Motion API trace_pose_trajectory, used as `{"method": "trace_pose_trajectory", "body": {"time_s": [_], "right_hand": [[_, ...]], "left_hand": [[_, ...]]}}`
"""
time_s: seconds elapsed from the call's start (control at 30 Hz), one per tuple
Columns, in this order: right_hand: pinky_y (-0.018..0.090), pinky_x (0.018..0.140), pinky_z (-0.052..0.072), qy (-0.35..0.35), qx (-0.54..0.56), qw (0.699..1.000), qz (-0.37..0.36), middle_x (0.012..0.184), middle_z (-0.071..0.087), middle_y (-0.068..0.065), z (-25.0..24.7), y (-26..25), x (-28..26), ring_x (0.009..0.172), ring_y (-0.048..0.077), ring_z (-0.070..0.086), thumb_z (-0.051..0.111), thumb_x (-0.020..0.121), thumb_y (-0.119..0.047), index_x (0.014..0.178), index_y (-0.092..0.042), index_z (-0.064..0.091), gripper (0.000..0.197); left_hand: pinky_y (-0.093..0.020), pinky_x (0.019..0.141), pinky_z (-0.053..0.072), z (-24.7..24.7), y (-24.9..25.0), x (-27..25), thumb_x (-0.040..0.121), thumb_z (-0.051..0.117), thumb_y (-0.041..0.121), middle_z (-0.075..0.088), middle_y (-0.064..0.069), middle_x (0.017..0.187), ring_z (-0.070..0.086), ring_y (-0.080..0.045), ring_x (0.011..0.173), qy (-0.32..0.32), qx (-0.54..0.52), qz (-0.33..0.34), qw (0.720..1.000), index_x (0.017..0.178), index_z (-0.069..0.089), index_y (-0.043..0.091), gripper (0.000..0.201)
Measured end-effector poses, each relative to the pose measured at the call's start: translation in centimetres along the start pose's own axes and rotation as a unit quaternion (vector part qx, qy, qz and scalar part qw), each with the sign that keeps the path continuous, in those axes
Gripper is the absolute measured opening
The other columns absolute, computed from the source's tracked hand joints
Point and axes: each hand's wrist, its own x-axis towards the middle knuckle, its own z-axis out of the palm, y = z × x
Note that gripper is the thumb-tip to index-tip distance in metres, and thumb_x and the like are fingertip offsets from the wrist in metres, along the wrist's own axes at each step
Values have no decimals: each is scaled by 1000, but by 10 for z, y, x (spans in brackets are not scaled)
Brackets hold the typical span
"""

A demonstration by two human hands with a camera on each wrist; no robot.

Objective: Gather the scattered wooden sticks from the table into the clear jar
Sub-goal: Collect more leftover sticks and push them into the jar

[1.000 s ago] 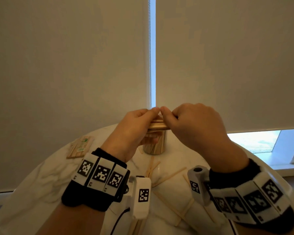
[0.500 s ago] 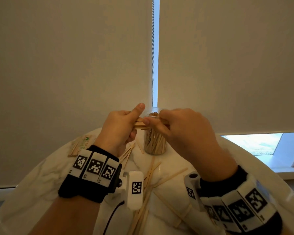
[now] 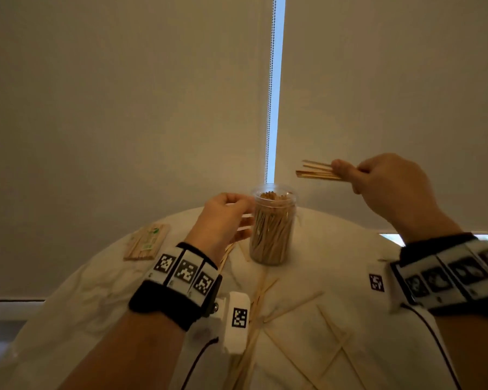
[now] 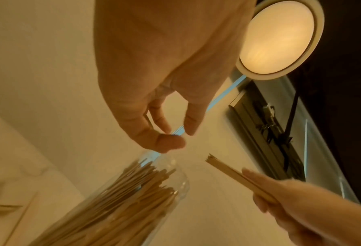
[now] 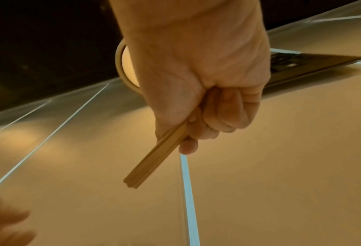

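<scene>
Counter (image 3: 335,243): round, pale, marbled with faint grey veining. Jar (image 3: 272,229) stands upright toward the far edge, clear, lid off, packed with sticks on end. Pack (image 3: 147,242) of sticks with a green label lies flat at far left, well apart from the jar. Loose sticks (image 3: 296,304) scattered on the near half, several crossing each other; a few more run in a line from the jar's base toward the near edge. One short stick lies just left of the jar's base.
</scene>
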Motion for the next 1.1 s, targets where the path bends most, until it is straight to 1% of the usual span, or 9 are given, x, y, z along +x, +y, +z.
{"method": "trace_pose_trajectory", "body": {"time_s": [0.17,0.27,0.4,0.57,0.77,0.87,0.93,1.0,1.1], "right_hand": [[34,65,45,-55,-89,992,-76,70,61,5,47,-15,55,73,29,60,46,96,-57,78,-17,64,47],[34,68,44,-107,-136,976,-132,78,60,3,67,-24,67,80,27,60,45,100,-45,82,-20,58,33],[30,70,41,-170,-202,944,-198,85,65,0,68,-40,71,81,18,57,52,99,-41,92,-18,67,29],[26,75,39,-224,-190,929,-223,99,72,-7,52,-55,75,85,12,57,61,96,-33,107,-23,77,22],[21,72,38,-283,-260,903,-193,121,68,2,56,-68,74,88,12,50,54,101,-29,124,-15,69,31],[24,78,44,-281,-292,887,-221,109,70,1,70,-83,76,93,16,59,57,97,-42,116,-13,73,38],[30,79,46,-247,-272,894,-255,92,68,0,84,-87,79,92,21,62,55,97,-45,105,-11,75,40],[31,79,48,-227,-245,905,-263,95,68,4,99,-89,77,96,24,63,55,97,-43,105,-11,70,36],[34,83,50,-238,-216,918,-234,113,66,12,115,-86,75,101,28,61,48,101,-36,119,-9,58,34]], "left_hand": [[-42,102,48,18,-8,56,52,91,59,55,-3,135,55,-17,119,-48,126,26,991,152,19,23,128],[-44,113,37,32,-23,82,27,87,76,46,-4,149,45,-22,135,-55,233,43,970,156,-8,21,169],[-28,99,46,38,-40,97,59,94,43,55,-3,139,55,-15,119,-83,215,58,971,153,9,11,130],[-16,78,43,34,-41,95,66,92,32,56,2,126,55,-11,105,-92,194,78,974,148,21,12,111],[-20,82,44,35,-40,94,68,91,29,55,-1,131,54,-11,103,-98,180,68,976,150,20,13,110],[-15,74,47,34,-40,94,69,90,27,57,-2,131,58,-9,99,-102,181,73,975,148,20,11,108],[-27,87,53,34,-42,96,65,93,29,59,-5,131,60,-15,107,-100,181,72,976,146,23,12,108],[-38,96,53,35,-44,98,61,94,32,60,-5,128,61,-19,110,-100,179,68,976,142,26,13,108],[-31,87,50,34,-44,98,65,92,31,57,-5,130,58,-18,109,-103,182,67,976,143,26,12,104]]}}
